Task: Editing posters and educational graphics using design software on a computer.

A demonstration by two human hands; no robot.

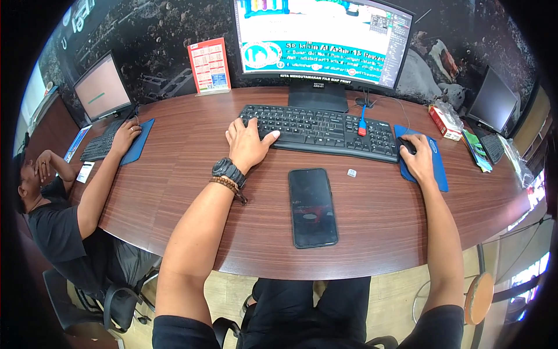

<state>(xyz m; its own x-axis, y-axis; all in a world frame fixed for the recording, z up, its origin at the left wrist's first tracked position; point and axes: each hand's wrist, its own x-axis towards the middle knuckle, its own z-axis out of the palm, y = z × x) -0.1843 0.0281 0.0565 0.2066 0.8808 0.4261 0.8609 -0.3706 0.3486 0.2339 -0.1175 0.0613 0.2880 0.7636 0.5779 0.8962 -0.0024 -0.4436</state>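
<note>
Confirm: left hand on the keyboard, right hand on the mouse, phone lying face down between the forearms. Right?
Not quite. In the head view the phone lies face up, its dark screen showing. The rest holds: the left hand rests on the black keyboard, and the right hand covers the mouse on the blue mouse pad.

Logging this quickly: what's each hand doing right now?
Left hand: open, resting on the keyboard.
Right hand: curled over the mouse.

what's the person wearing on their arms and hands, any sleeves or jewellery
Both forearms are bare, with short black sleeves only at the upper arms. The left wrist carries a chunky black wristwatch and, just below it, a brown beaded bracelet. The right hand and its wrist show nothing worn; no gloves or rings are visible.
</note>
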